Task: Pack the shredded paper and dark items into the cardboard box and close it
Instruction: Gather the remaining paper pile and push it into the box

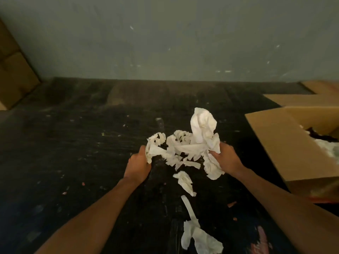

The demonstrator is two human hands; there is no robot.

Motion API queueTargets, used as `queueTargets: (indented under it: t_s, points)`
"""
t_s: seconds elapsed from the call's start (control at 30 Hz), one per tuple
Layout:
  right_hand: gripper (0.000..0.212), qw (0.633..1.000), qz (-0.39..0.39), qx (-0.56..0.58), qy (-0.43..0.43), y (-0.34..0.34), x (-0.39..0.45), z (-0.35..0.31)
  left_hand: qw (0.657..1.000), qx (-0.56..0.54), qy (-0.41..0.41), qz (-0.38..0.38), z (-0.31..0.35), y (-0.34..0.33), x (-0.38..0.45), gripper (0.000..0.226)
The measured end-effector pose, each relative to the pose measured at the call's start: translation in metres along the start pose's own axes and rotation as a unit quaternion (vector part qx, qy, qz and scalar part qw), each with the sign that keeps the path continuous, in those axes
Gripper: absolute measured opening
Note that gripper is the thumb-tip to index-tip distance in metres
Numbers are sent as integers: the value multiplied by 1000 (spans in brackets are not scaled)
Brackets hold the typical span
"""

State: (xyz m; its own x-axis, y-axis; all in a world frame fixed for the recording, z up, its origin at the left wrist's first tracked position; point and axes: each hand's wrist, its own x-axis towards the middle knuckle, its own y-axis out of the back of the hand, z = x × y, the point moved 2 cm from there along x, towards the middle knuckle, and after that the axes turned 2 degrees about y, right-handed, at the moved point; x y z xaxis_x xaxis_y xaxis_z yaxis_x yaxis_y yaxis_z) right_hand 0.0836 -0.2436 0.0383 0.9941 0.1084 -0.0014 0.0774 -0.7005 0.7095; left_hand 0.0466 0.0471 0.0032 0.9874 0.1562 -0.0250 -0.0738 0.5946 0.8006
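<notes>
A bundle of white shredded paper (190, 145) hangs above the dark floor at centre, held from both sides. My left hand (138, 166) grips its left end and my right hand (228, 160) grips its right end. Loose strips dangle and trail below, with another torn white paper piece (200, 239) near the bottom edge. The open cardboard box (286, 143) stands to the right of my right hand, its flaps up. Inside it I see white paper and a dark item (319, 135), mostly hidden by the box wall.
The floor (82, 143) is dark and speckled with small scraps. A grey wall (165, 43) runs along the back. Stacked cardboard boxes (12, 74) stand at the far left. A reddish printed patch (261, 242) shows at the bottom right.
</notes>
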Motion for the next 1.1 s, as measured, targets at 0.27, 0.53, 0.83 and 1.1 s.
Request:
queueTargets:
  t_s: [0.27, 0.53, 0.83, 1.1]
  points:
    - [39, 997, 71, -40, -14, 64, -14, -39, 996, -38, -62, 47, 58, 54, 8, 38]
    - [48, 968, 126, -214, -24, 163, -30, -25, 993, -44, -99, 51, 141, 57, 19, 44]
    - [27, 982, 139, -120, 40, 260, -24, 53, 990, -48, -125, 41, 267, -14, 12, 53]
    - [14, 984, 98, -130, 77, 372, -17, 189, 988, -38, -144, 50, 428, -116, -3, 43]
